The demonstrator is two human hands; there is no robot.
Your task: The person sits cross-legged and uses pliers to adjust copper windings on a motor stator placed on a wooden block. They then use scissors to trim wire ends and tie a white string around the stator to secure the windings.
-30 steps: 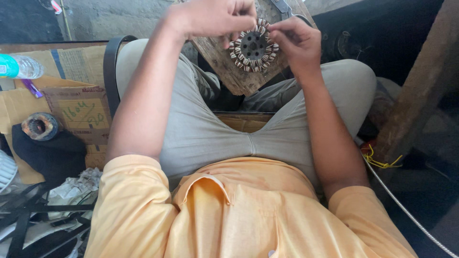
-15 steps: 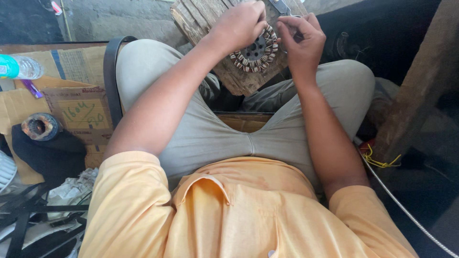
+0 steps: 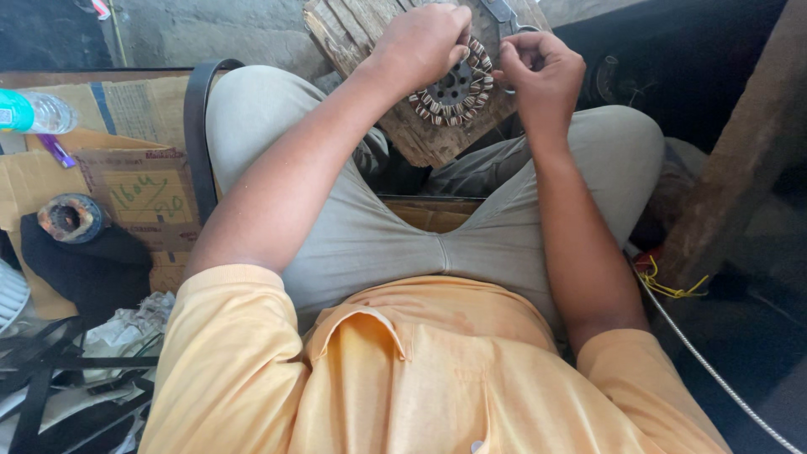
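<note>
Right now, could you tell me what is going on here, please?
A seated person in an orange shirt works on a round wound motor stator lying on a worn wooden block between the knees. The left hand presses on the stator's upper left edge, while the right hand pinches at its right rim beside a metal tool. A plastic bottle and cardboard lie on the left.

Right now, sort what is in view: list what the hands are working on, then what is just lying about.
In hand:
left hand
right hand
round wound motor stator
worn wooden block under it

Lying about:
clear plastic bottle with a teal label
brown cardboard sheet
black cloth
yellow wire
</note>
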